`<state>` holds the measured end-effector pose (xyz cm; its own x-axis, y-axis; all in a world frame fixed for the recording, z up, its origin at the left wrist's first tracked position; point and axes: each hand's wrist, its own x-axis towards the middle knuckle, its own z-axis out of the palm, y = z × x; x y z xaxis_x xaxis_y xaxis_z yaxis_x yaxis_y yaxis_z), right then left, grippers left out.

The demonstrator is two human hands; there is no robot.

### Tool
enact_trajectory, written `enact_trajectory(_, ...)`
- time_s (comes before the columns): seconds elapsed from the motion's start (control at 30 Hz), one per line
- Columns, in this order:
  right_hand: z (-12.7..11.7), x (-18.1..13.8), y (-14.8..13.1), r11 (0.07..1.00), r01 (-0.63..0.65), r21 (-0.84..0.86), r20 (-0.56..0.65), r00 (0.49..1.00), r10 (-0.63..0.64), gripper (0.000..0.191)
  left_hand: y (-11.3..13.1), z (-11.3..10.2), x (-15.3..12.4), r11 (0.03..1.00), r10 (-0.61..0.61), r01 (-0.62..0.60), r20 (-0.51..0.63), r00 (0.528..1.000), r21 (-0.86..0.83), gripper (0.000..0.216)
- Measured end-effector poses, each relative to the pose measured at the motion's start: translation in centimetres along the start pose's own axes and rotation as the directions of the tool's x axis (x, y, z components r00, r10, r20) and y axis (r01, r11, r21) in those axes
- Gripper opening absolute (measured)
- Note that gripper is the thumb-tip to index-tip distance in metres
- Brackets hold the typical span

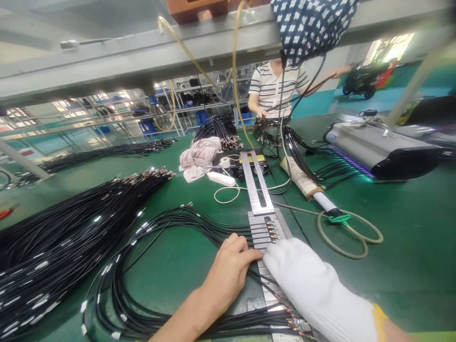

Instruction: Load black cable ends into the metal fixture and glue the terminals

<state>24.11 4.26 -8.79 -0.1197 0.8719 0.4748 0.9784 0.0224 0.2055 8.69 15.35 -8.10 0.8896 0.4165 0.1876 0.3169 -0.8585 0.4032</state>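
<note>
A slotted metal fixture [261,232] lies on the green table, with several thin black cables [228,229] set side by side in its slots, their metal connector ends [273,229] at its right edge. My bare left hand [228,266] is closed, thumb and forefinger pinching a black cable at the fixture. Facing it, my right hand [302,275], in a white knitted glove, curls closed at the cable's end; its fingertips are mostly hidden. Below my hands, more cables with stripped copper-coloured ends [294,318] lie across the fixture's lower part.
A large cable bundle [71,237] covers the left side. Beyond the fixture are a black box [233,166], a crumpled cloth [199,156] and a wrapped tool [302,178]. At right, a grey machine [381,147] glows purple over cables. A co-worker [278,88] handles cables behind the table.
</note>
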Motion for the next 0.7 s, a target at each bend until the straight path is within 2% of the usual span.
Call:
enact_trajectory(0.1,0.7,-0.5,-0.7,0.996,0.017,-0.093,-0.001,1.000,-0.017,0.027,0.3,0.5,-0.1,0.997,0.012,-0.014,0.030,0.999,0.074,0.038)
enact_trajectory(0.2,1.7,-1.0,-0.5,0.996,0.032,-0.086,0.001,0.999,-0.032,0.026,1.7,0.5,-0.3,0.965,0.024,-0.046,0.087,0.996,0.260,0.027)
enact_trajectory(0.33,1.8,-0.8,0.7,1.000,-0.010,0.005,-0.123,0.992,0.011,0.025,3.8,-0.3,-0.4,0.903,0.013,-0.070,0.137,0.991,0.423,0.021)
enact_trajectory(0.4,1.0,-0.4,1.9,0.987,0.024,0.159,-0.122,0.993,-0.005,0.022,4.2,-0.8,-0.3,0.899,0.028,-0.086,0.138,0.990,0.430,0.023)
enact_trajectory(0.5,-0.4,0.1,3.4,0.931,0.030,0.365,-0.026,0.999,-0.022,0.021,4.1,-1.2,-0.1,0.905,0.031,-0.105,0.183,0.983,0.412,0.023)
enact_trajectory(0.6,-0.8,0.0,3.6,0.919,0.008,0.395,0.051,0.998,-0.030,0.023,3.7,-1.0,-0.1,0.930,0.014,-0.093,0.218,0.976,0.355,0.023)
enact_trajectory(0.7,0.0,-0.8,2.7,0.936,-0.019,0.351,0.091,0.996,-0.013,0.013,3.5,-0.7,-0.2,0.960,0.024,-0.075,0.188,0.982,0.268,0.024)
